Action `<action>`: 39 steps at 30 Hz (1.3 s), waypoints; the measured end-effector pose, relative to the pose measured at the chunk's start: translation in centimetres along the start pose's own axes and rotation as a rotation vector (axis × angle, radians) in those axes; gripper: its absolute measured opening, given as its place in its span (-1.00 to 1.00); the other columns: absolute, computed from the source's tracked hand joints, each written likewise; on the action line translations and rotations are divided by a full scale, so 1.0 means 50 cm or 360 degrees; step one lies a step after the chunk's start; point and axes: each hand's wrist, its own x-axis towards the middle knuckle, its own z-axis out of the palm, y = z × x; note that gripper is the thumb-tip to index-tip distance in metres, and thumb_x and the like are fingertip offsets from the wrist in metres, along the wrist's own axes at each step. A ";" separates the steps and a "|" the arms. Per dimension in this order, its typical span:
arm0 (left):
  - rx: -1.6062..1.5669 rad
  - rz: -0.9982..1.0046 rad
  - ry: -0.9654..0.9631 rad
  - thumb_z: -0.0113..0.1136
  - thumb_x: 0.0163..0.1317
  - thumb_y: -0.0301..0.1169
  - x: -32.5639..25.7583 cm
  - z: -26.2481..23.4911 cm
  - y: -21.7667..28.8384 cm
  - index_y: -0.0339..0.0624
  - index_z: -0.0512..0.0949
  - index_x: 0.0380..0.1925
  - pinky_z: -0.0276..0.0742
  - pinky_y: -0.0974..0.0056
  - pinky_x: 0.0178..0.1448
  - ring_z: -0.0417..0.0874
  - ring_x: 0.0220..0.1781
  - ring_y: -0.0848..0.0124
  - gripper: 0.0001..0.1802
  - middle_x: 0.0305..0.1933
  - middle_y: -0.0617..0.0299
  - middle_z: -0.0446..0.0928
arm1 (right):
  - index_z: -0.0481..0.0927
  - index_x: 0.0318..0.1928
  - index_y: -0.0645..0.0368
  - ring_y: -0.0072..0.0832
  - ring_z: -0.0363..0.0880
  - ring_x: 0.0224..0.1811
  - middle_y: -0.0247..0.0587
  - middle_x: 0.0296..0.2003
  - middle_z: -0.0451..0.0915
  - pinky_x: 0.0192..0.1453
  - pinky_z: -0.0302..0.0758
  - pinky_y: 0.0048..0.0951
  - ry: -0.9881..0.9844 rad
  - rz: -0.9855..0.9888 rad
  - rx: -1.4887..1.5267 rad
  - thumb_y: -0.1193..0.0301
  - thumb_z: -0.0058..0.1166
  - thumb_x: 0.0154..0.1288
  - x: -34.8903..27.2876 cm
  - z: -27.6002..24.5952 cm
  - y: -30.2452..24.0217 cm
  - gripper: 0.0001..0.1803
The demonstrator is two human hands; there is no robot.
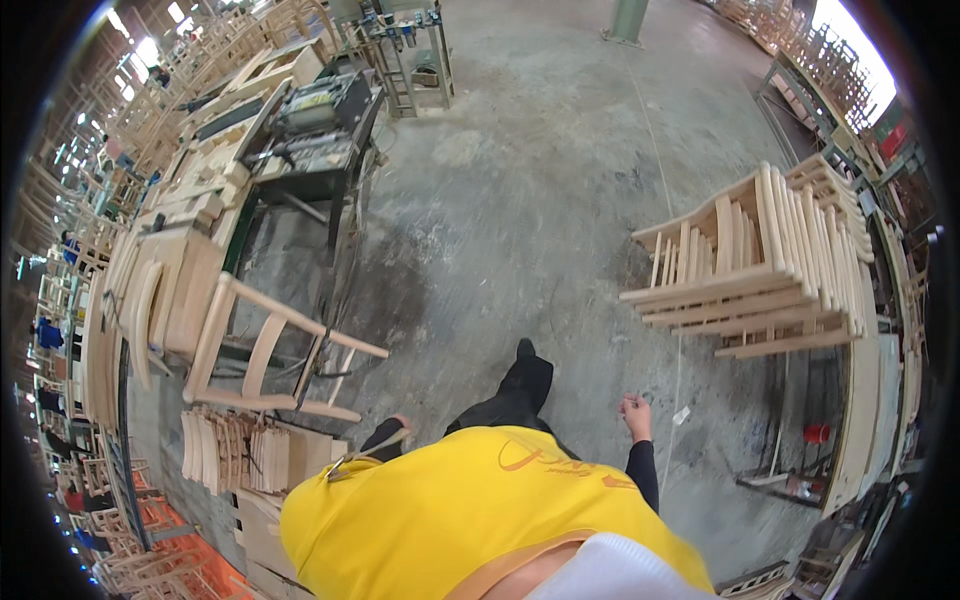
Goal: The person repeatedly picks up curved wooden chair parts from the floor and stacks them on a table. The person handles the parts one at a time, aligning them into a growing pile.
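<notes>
Down at my right side hangs my right hand (635, 409), its fingers loosely curled and a little apart, with nothing visible in them. It is out over the grey concrete floor (560, 220), touching nothing. My left hand (403, 422) shows only in small part beside my yellow top (450, 510); its fingers are hidden. A thin, pale strip (378, 448) sticks out between that hand and the top, with a dark metallic part near its lower end. Whether my left hand holds it, I cannot tell. Nearest on the left stands a wooden chair frame (262, 355).
Stacked chair frames (770, 250) rest on a stand at the right. Curved slats (235, 450) are piled at the lower left. A long workbench (215, 180) with lumber and a dark machine table (320, 130) line the left. A green post (627, 22) stands far ahead.
</notes>
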 end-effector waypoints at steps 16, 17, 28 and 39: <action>-0.1037 0.0758 0.1630 0.06 0.08 -0.45 0.185 -1.863 0.177 -0.10 0.62 -0.08 0.53 0.01 0.13 0.64 0.03 -0.03 -0.63 -0.10 -0.05 0.66 | 0.68 -0.14 0.29 -0.33 0.68 -0.40 -0.11 -0.36 0.70 -0.29 0.57 -0.35 -0.0441 0.0758 -0.0376 0.36 0.15 0.24 0.862 0.091 -0.263 -0.73; -0.1059 0.0705 0.1653 0.05 0.08 -0.45 0.218 -1.906 0.137 -0.08 0.62 -0.07 0.53 0.00 0.12 0.63 0.02 -0.05 -0.62 -0.08 -0.07 0.65 | 0.68 -0.15 0.29 -0.32 0.68 -0.40 -0.10 -0.36 0.70 -0.28 0.57 -0.34 -0.0497 0.0722 -0.0447 0.36 0.15 0.24 0.947 0.090 -0.271 -0.73; -0.1108 -0.0503 0.0421 0.05 0.11 -0.19 0.460 -2.000 -0.294 -0.21 0.71 -0.34 0.57 0.00 0.03 0.69 -0.12 -0.02 -0.64 -0.21 -0.12 0.67 | 0.65 -0.11 0.30 -0.46 0.68 -0.43 -0.16 -0.44 0.71 -0.37 0.55 -0.44 -0.0258 -0.0391 -0.0537 0.37 0.19 0.20 2.214 0.242 -1.029 -0.70; -0.1449 -0.0095 0.1343 0.09 0.06 -0.22 0.740 -2.995 -0.417 -0.26 0.70 -0.38 0.58 0.00 -0.03 0.71 -0.17 -0.03 -0.66 -0.27 -0.17 0.67 | 0.69 -0.09 0.22 -0.43 0.71 -0.33 -0.18 -0.31 0.73 -0.24 0.62 -0.36 -0.0876 0.0095 -0.0816 0.25 0.23 0.25 2.892 0.413 -1.385 -0.67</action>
